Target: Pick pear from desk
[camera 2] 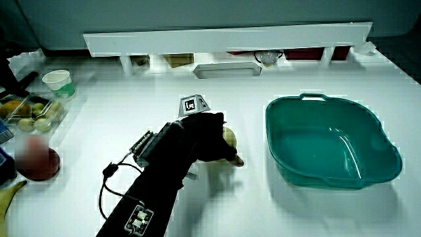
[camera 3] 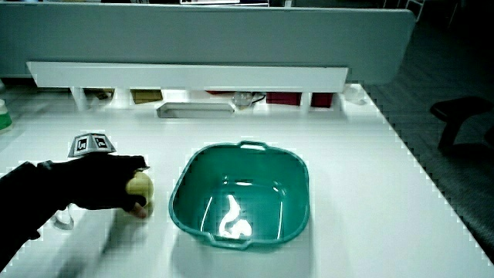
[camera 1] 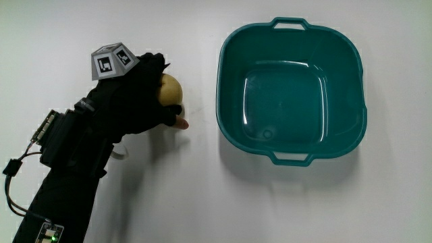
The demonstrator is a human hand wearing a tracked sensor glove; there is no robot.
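Hand (camera 1: pixel 138 88) in black glove, seen from above in the main view, fingers curled around yellow pear (camera 1: pixel 170 91) on white table (camera 1: pixel 202 202); patterned cube (camera 1: pixel 111 61) on back of glove; forearm (camera 1: pixel 74 162) carrying small electronics and a cable. Pear beside teal tub (camera 1: pixel 291 40), clearly apart from its rim; tub standing with a handle at each of two facing sides, nothing visible inside. Whether pear rests on table or is lifted just off it: cannot tell from this view. In a side view, hand (camera 2: pixel 207 141) wrapped over pear (camera 2: pixel 229 139), only a yellow sliver showing past the glove, fingertips closed onto the fruit; cube (camera 2: pixel 192 104) upright on the glove; tub (camera 2: pixel 329 112) beside hand and pear, apart from both; low partition (camera 2: pixel 227 39) along the table's edge farthest from the person, a shallow pale tray (camera 2: pixel 227 70) just before it; paper cup (camera 2: pixel 57 80), clear box of fruit (camera 2: pixel 33 112), dark red apple (camera 2: pixel 38 164) and banana tip (camera 2: pixel 10 196) grouped at another edge of the table, well apart from the hand. In a side view, hand (camera 3: pixel 100 184) closed on pear (camera 3: pixel 140 185), pear low at table level just beside tub (camera 3: pixel 181 185); cube (camera 3: pixel 91 144) above the knuckles.
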